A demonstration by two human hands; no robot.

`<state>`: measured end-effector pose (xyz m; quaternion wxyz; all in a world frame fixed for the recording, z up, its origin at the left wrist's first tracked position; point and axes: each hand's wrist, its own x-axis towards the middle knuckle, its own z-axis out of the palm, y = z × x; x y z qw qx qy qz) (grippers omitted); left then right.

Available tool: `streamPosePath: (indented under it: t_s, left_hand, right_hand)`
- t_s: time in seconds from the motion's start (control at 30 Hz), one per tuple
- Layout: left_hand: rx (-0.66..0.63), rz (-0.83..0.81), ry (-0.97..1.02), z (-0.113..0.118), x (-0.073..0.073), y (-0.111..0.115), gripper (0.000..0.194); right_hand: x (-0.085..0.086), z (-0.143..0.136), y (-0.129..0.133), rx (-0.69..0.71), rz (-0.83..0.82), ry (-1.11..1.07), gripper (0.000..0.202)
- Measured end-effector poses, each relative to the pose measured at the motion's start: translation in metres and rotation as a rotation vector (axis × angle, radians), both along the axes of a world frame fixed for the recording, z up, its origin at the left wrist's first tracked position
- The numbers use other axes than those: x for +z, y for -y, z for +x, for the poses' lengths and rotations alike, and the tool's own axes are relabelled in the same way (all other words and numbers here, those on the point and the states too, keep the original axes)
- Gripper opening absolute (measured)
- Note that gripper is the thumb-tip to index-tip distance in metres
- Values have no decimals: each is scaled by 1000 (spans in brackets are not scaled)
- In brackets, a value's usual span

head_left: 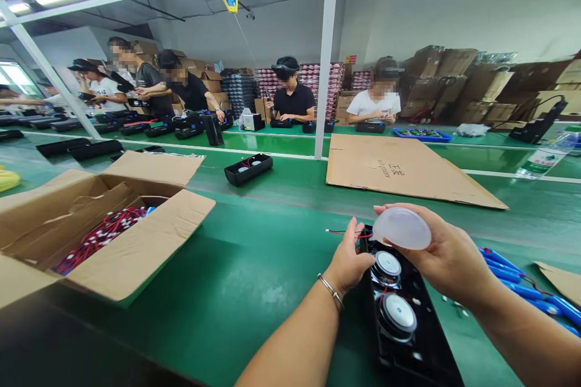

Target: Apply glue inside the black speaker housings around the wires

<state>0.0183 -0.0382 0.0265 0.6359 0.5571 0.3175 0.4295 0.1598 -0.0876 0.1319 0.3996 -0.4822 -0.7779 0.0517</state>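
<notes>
My right hand (447, 248) is closed around a translucent white plastic bottle (403, 228), its round base turned toward me. The bottle is tipped over the far end of a black speaker housing (420, 320); its tip is hidden. Two round speakers with white backs (399, 312) sit inside the housing, joined by red wires. At the housing's left rim is my left hand (350, 257), thumb and fingers apart, with a metal bracelet on the wrist. Beside those fingertips, a red and black wire (338, 232) with a small white plug sticks out to the left.
An open cardboard box (149, 248) of red wires stands at left. Another speaker housing (248, 169) lies ahead, near a flat cardboard sheet (399, 169). Blue wired cylinders (512, 275) lie at right, a plastic bottle (547, 156) farther back. Several people work across the green bench.
</notes>
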Motion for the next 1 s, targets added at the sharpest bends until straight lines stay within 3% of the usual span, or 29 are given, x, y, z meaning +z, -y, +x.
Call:
streamPosePath:
  t_s: [1.0]
  left_hand:
    - [20, -7, 22, 2, -3, -1, 100]
  right_hand:
    - [-2, -3, -1, -35, 31, -22, 38]
